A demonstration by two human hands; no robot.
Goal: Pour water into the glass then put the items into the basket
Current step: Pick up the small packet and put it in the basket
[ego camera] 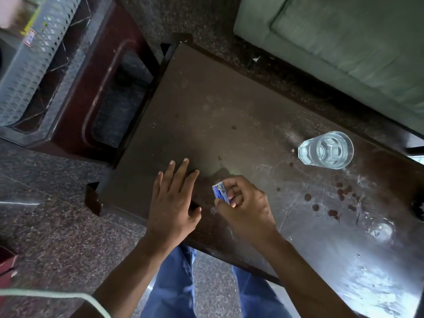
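A clear glass [325, 149] holding water stands upright on the dark brown table [206, 106], toward its right side. My right hand [243, 205] is shut on a small blue and white packet [220, 192], held just above the table near its front edge. My left hand [173, 200] hovers flat with fingers spread, just left of the packet, holding nothing. A grey perforated plastic basket [34, 65] sits at the far left on a dark red stool [91, 88]. No water bottle or jug is in view.
A green cushioned sofa [344, 42] runs along the top right behind the table. Brown stains and scratches [339, 198] mark the table's right part. The floor is speckled stone [57, 214]. My legs in blue jeans [174, 283] are below the table's front edge.
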